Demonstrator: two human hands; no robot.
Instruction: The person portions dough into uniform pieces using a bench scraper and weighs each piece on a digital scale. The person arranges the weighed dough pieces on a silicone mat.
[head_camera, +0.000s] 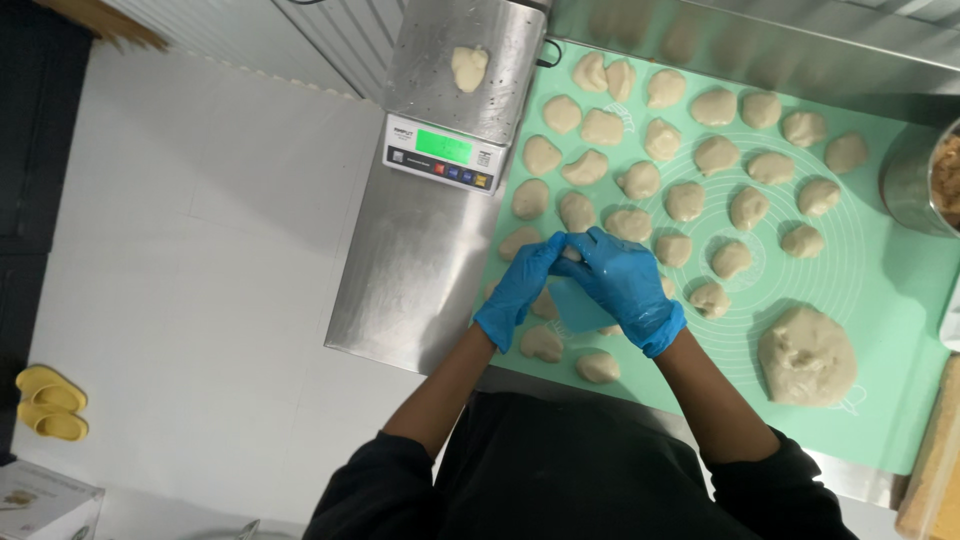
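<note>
- Near the mat's (890, 300) front edge, left hand (518, 290) and right hand (625, 285), in glossy blue gloves, pinch one small dough piece (570, 254) together.
- Big soft lump (806, 356) sits uncut at the front right.
- About thirty matte, rounded portions (685, 200) are done, spreading to the back edge.
- One piece (468, 68) rests on the steel scale (450, 110).

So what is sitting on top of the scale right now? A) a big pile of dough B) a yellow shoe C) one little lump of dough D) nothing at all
C: a single small dough piece lies on the metal plate of the scale, while the big dough lump rests on the green mat.
</note>
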